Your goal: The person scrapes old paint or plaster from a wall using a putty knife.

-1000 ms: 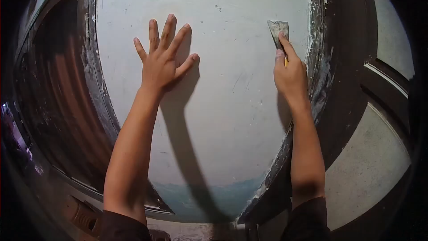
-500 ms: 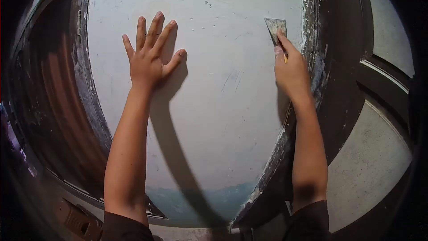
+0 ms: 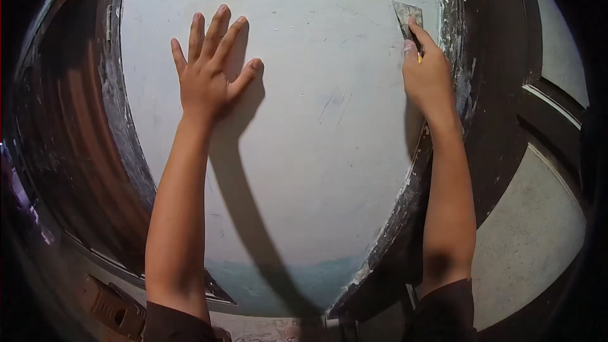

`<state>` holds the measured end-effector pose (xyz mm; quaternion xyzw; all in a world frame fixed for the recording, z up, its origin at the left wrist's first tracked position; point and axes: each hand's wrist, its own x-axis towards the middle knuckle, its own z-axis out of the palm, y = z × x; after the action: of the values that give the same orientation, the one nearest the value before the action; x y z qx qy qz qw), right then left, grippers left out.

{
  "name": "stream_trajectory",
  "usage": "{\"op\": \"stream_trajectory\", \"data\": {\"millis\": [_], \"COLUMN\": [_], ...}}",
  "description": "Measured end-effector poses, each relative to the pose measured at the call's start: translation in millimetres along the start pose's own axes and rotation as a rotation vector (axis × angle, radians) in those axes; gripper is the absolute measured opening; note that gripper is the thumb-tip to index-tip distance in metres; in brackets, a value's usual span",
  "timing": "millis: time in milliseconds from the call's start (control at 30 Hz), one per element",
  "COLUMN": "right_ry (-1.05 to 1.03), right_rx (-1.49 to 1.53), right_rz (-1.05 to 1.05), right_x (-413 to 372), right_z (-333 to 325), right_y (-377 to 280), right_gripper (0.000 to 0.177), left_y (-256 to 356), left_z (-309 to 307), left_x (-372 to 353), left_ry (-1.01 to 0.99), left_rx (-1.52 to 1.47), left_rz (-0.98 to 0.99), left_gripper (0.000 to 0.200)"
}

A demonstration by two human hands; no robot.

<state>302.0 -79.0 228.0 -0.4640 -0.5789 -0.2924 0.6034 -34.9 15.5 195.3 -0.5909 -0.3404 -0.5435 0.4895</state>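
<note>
My left hand rests palm-first on the pale wall, its fingers spread wide, holding nothing. Closed around a putty knife is my right hand, at the wall's upper right. A bit of yellow shows on the knife's handle, most of which my fingers hide. The blade is grey and smeared, pointing up with its edge at or close to the wall surface; contact cannot be made out. Small scratches and chips mark the paint around both hands.
Dark, flaking frames border the wall, the right frame close beside my right hand. A dark door with pale panels stands further right. Brownish folds hang at left. A brown plastic object sits low at left.
My right hand has moved up and to the right with the putty knife, nearer the right frame. The left hand stays flat on the wall; the view has shifted slightly.
</note>
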Motion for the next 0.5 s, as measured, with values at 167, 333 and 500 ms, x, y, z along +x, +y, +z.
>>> {"op": "stream_trajectory", "data": {"millis": [167,333,500], "right_ry": [-0.090,0.039,-0.012], "right_rx": [-0.027,0.044,0.113], "right_rz": [0.146,0.009,0.183], "right_x": [-54,-59,-2], "right_z": [-1,21,2], "right_y": [-11,13,-14], "right_gripper": [0.047,0.047,0.046], "left_y": [1,3,0], "left_z": [-1,-3,-1], "left_x": [-2,-2,-1], "left_ry": [-0.006,-0.013,-0.001], "left_rx": [0.009,-0.002,-0.029], "left_rz": [-0.012,-0.039,-0.038], "left_gripper": [0.067,0.068,0.067]}}
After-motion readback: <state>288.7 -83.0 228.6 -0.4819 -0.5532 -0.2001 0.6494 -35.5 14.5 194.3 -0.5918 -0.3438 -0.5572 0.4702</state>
